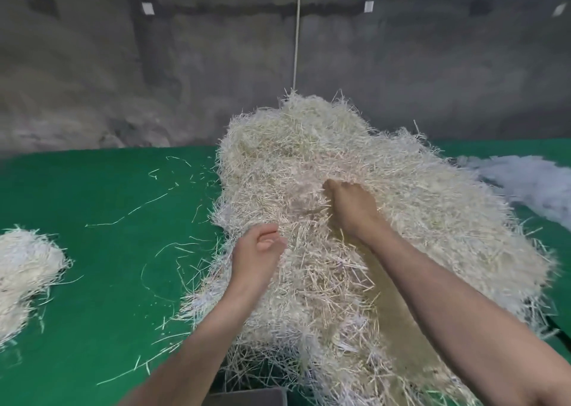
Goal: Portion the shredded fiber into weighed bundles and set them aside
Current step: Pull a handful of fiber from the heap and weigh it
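A big heap of pale shredded fiber [386, 195] covers the middle and right of the green table [108, 251]. My right hand [352, 208] reaches into the heap near its middle, fingers dug into the strands and partly hidden by them. My left hand [256, 251] rests at the heap's left edge with its fingers curled toward the palm; thin strands lie around the fingertips. A smaller separate bundle of fiber [24, 269] lies at the table's far left edge.
Loose strands [148, 201] are scattered over the green surface between the heap and the bundle. A grey wall [123, 66] rises behind the table, and a cord [296, 35] hangs above the heap. A dark flat object [247, 398] shows at the bottom edge.
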### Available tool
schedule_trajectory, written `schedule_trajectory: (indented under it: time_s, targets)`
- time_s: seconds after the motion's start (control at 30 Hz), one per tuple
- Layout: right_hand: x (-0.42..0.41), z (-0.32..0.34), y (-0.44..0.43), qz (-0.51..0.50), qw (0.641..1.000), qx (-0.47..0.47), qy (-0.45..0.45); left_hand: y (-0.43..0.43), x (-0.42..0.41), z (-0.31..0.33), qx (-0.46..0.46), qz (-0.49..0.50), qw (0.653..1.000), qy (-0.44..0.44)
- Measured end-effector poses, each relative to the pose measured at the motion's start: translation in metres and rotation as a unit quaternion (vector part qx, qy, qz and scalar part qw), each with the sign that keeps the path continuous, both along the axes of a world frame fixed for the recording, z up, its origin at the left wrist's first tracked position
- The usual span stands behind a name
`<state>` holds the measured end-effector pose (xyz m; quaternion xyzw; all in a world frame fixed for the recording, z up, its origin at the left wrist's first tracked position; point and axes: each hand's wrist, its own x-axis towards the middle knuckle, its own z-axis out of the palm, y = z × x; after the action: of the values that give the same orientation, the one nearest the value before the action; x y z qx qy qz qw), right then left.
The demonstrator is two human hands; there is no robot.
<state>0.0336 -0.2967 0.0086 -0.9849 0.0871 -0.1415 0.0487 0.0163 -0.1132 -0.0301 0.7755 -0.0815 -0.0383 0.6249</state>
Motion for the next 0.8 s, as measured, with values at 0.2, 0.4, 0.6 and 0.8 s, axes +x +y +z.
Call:
schedule_trajectory:
  time_s: [0.2, 0.4, 0.6, 0.8]
  targets:
    - [0.01, 0.057, 0.008, 0.091, 0.94, 0.108, -0.311, -0.025, 0.015, 0.045, 0.11, 0.064, 0.983, -0.134]
    - [0.007, 0.084, 0.028, 0.166, 0.968, 0.099, -0.161, -0.031, 0.036, 0.075, 0.01, -0.067, 0.99, -0.124]
    - [-0.015, 0.05, 0.025, 0.238, 0.939, 0.247, 0.034, -0.021, 0.038, 0.052, -0.132, -0.181, 0.968, 0.111]
    - [-0.06, 0.004, 0.035, 0.058, 0.956, 0.142, -0.25, -0.038, 0.052, 0.045, -0.117, -0.075, 0.977, 0.161]
